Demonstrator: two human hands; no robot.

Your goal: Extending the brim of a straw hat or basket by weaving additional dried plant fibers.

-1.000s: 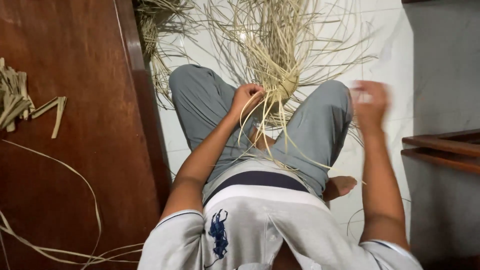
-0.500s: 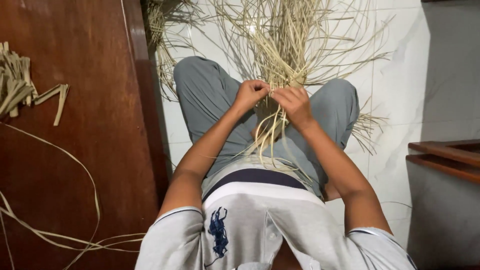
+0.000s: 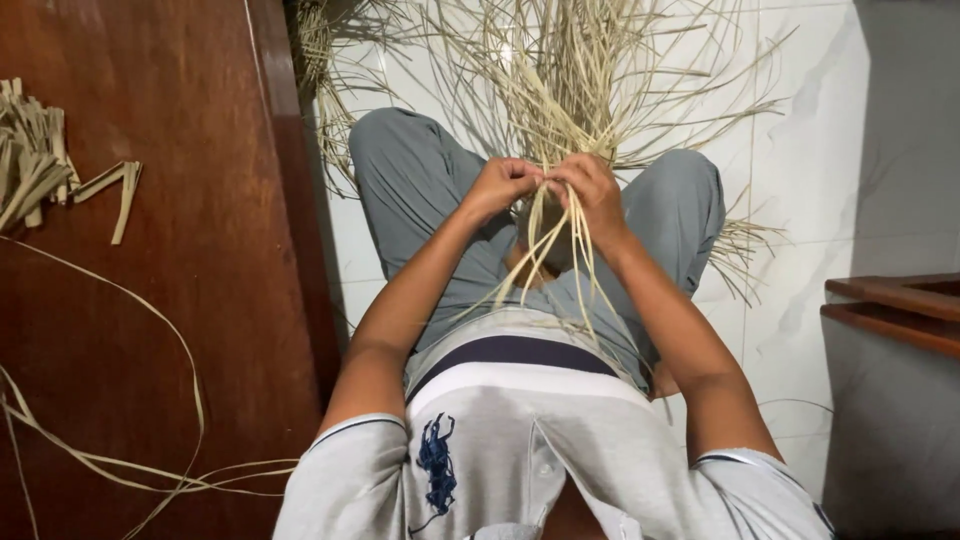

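Note:
I sit cross-legged on a white tiled floor in grey trousers, with a mass of pale dried straw strands (image 3: 580, 70) fanning out ahead of my knees. My left hand (image 3: 503, 185) and my right hand (image 3: 592, 190) meet side by side at the near end of that bundle, both closed on straw strands. Several long strands (image 3: 560, 265) hang from my fingers down toward my lap. What lies under the hands is hidden.
A dark wooden surface (image 3: 200, 200) fills the left side, with a pile of cut straw pieces (image 3: 35, 160) at its far left and long loose strips (image 3: 150, 440) curling across it. A wooden ledge (image 3: 890, 305) juts in at the right.
One second ago my right hand was raised out to the right, away from the bundle. It has come in beside my left hand and taken hold of the strands.

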